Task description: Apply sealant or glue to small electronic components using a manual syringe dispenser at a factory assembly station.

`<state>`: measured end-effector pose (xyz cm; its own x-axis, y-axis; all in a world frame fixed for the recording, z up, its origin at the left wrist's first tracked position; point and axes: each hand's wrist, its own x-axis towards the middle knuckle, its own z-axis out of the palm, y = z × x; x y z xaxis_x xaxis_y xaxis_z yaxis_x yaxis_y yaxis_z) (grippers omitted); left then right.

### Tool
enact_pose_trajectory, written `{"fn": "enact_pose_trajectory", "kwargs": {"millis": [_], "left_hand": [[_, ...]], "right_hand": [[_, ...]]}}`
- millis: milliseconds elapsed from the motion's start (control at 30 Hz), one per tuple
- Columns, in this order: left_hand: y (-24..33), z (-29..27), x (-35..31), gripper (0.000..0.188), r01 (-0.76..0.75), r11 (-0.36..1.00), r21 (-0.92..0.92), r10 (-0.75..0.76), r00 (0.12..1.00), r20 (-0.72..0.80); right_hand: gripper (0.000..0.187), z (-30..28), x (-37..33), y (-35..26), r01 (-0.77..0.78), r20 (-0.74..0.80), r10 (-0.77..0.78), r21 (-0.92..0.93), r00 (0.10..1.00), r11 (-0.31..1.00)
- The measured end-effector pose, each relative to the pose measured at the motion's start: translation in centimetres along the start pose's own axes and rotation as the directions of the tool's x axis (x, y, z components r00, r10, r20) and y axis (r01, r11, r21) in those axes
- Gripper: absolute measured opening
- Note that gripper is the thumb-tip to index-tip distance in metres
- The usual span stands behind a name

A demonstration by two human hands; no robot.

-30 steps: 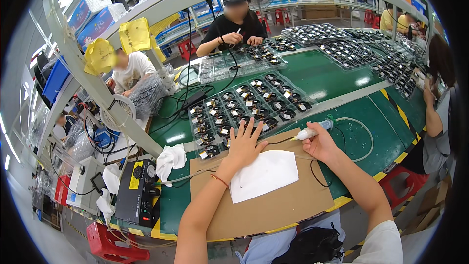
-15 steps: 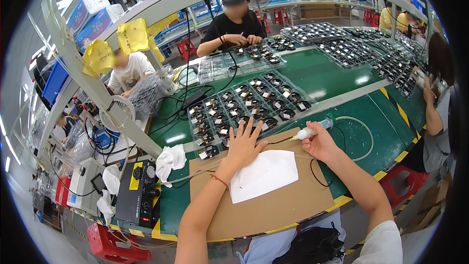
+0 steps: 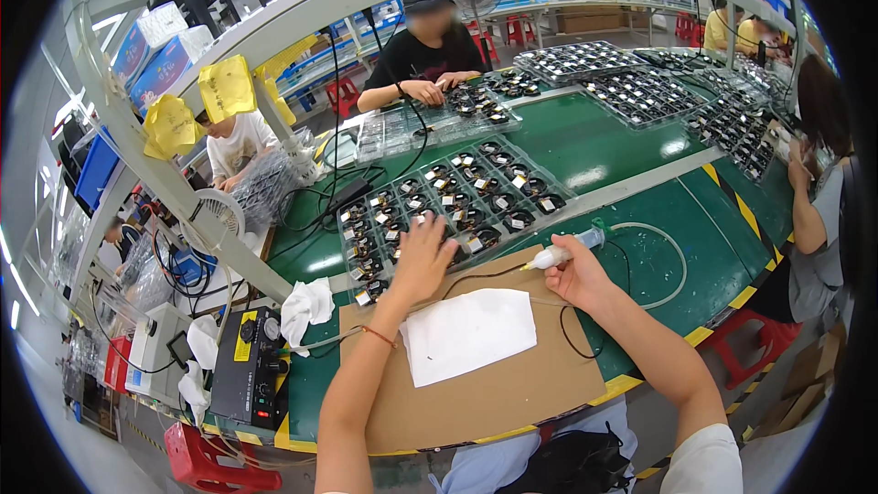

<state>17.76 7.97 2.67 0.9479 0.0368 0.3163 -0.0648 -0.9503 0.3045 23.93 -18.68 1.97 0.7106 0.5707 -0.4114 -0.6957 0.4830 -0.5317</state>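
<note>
My left hand is over the near part of a clear plastic tray, its fingers apart and reaching among the parts. The tray's pockets hold many small black coiled-wire parts with white labels. Whether the fingertips touch one of them I cannot tell. In my right hand is a white dispensing syringe, held nearly level with its yellowish tip pointing left. A clear hose runs from its back end. Below the hands, a white paper sheet lies on a brown cardboard sheet.
At the left stands a black control box with knobs, beside crumpled white tissue. A metal post rises behind it. More filled trays lie further back. Co-workers sit across the table and at the right.
My left hand has moved forward from the tray's near edge to over its pockets. My right hand keeps hold of the syringe. The whole view has shifted slightly.
</note>
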Motion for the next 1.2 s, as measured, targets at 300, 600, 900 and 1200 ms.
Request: {"fn": "enact_pose_trajectory", "kwargs": {"millis": [300, 600, 900, 1200], "left_hand": [[-10.5, -0.8, 4.1, 0.034, 0.158, 0.861, 0.484, 0.041, 0.926, -0.375], [-13.5, -0.2, 7.1, 0.055, 0.599, 0.691, 0.405, -0.464, 0.797, -0.387], [-12.0, -0.6, 7.0, 0.016, 0.455, 0.863, 0.218, -0.317, 0.825, -0.467], [-11.2, -1.5, 4.2, 0.011, 0.101, 0.391, -0.915, -0.616, 0.767, -0.179]], "right_hand": [[0.020, -0.3, 0.6, 0.6, -0.016, 0.039, 0.014, 0.038, 0.999, 0.999], [0.024, 0.0, 0.5, 0.8, 0.009, 0.001, -0.009, 0.030, 1.000, 1.000], [0.022, -0.6, 0.8, 0.3, 0.001, 0.025, -0.002, 0.019, 1.000, 1.000], [0.023, -0.4, 1.0, 0.7, 0.019, 0.033, -0.019, -0.014, 0.999, 1.000]]}}
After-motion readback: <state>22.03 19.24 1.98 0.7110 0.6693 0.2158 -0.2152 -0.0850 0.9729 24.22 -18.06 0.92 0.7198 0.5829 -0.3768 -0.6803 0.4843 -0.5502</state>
